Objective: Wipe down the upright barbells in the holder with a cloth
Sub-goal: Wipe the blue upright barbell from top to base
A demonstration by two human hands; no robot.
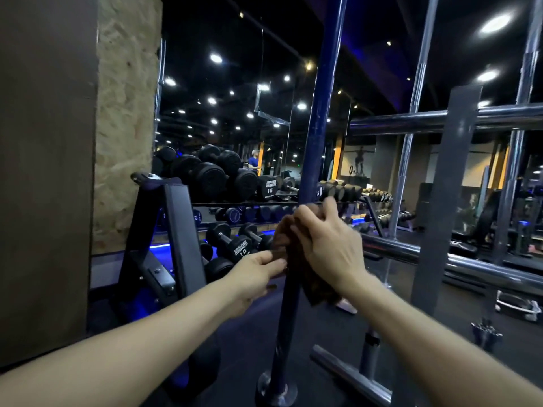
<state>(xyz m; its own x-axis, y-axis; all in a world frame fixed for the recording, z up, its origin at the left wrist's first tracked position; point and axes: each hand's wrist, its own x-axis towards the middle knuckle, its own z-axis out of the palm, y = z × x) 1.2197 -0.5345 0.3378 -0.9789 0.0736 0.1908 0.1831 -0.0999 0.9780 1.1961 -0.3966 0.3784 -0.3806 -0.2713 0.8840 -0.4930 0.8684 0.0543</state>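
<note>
Right hand (329, 245): fingers curled round brown cloth (308, 277), wrapped on blue upright barbell (316, 136) at mid-shaft. Left hand (255, 270): pinching cloth's loose edge just beside the bar. Advised: full wrap, firm squeeze, long strokes along the shaft. Chrome barbells (407, 160) to the right, apart, apparently awaiting wiping. Dumbbell rack (235, 201) behind

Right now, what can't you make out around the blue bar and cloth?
Head view only:
- Blue bar: top cut off by the frame edge.
- Cloth: mostly hidden by the right hand.
- Left hand: fingers at the cloth, grip unclear.
- Bar under the cloth: hidden.
</note>
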